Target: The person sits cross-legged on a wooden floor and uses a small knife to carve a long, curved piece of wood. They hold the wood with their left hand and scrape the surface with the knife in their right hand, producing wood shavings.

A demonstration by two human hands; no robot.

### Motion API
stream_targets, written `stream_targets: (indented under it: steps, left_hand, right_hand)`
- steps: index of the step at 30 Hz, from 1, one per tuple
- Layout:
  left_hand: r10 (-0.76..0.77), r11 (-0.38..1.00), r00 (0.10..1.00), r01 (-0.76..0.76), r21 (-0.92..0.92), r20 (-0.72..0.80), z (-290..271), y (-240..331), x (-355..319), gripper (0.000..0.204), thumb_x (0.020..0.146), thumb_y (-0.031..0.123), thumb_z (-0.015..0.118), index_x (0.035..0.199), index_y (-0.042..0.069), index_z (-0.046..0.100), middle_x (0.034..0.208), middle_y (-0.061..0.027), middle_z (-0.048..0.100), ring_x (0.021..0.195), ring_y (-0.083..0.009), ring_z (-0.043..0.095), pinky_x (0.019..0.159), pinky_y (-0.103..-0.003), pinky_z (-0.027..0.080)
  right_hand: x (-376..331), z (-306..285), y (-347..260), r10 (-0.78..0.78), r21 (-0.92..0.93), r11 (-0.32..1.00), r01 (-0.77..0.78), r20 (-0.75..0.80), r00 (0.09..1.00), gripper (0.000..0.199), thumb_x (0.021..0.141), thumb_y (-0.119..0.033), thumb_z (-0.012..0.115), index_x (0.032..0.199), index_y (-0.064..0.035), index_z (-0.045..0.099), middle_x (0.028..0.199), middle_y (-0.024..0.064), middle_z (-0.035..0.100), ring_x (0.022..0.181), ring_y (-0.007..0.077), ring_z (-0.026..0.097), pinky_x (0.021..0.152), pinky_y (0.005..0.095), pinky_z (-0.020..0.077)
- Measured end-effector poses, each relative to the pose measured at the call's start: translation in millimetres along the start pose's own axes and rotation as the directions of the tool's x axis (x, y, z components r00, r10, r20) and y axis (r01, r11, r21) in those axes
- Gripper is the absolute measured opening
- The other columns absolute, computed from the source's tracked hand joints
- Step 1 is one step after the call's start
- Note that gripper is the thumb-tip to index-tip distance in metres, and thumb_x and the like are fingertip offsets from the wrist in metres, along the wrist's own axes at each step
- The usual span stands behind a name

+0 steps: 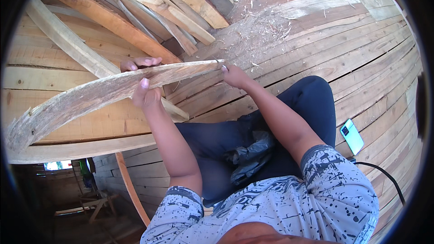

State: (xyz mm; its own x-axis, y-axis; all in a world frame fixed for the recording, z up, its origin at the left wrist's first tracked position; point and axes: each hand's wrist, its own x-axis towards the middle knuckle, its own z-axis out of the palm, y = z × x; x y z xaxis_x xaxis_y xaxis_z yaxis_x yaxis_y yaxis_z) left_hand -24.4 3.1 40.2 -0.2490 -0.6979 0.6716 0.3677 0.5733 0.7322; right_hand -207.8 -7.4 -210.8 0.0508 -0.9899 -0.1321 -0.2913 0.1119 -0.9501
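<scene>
While the left hand (147, 97) steadies the curved board (95, 91): a bracing step, it seems; the next move likely calls for a firm left hold.
Left fingers (144, 61): closed round the board, thumb on its near face, fingertips over its far edge.
Right hand (234, 77): curled at its narrow end; what it grips, I cannot tell.
Wood shavings (271, 29): on the floor (366, 81) beyond.
</scene>
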Motion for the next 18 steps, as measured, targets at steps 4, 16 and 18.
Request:
stream_targets:
  steps: [4, 16, 18]
  left_hand:
    - [0.05, 0.99, 0.995, -0.037, 0.135, -0.089, 1.6, 2.0, -13.8, 0.044, 0.08, 0.035, 0.077, 0.115, 0.015, 0.058, 0.096, -0.0032, 0.06, 0.095, -0.0229, 0.06, 0.104, -0.055, 0.041]
    - [0.283, 0.942, 0.805, -0.133, 0.307, -0.521, 3.3, -21.7, -12.8, 0.06, 0.078, 0.066, 0.068, 0.093, 0.014, 0.042, 0.062, 0.0006, 0.043, 0.049, -0.0105, 0.047, 0.047, -0.022, 0.047]
    - [0.264, 0.953, 0.844, -0.154, 0.262, -0.466, -7.4, -21.5, -16.0, 0.059, 0.079, 0.066, 0.067, 0.093, 0.014, 0.042, 0.061, 0.0005, 0.044, 0.049, -0.0111, 0.048, 0.047, -0.023, 0.046]
  right_hand:
    - [-3.8, -14.9, -35.1, 0.037, -0.124, 0.992, -0.027, 0.075, 0.996, 0.045, 0.1, -0.032, 0.04, 0.098, 0.0056, 0.064, 0.096, 0.0307, 0.065, 0.096, 0.0462, 0.062, 0.088, 0.0521, 0.0466]
    - [-13.8, 11.9, -39.8, 0.077, 0.068, 0.995, -0.075, -0.015, 0.997, 0.043, 0.099, -0.031, 0.044, 0.085, 0.0046, 0.064, 0.079, 0.0303, 0.063, 0.081, 0.0496, 0.061, 0.076, 0.0554, 0.0458]
    - [-32.3, 10.7, -79.8, -0.096, -0.026, 0.995, 0.095, -0.043, 0.994, 0.043, 0.099, -0.031, 0.044, 0.086, 0.0045, 0.065, 0.079, 0.0297, 0.064, 0.082, 0.0485, 0.062, 0.076, 0.0549, 0.0463]
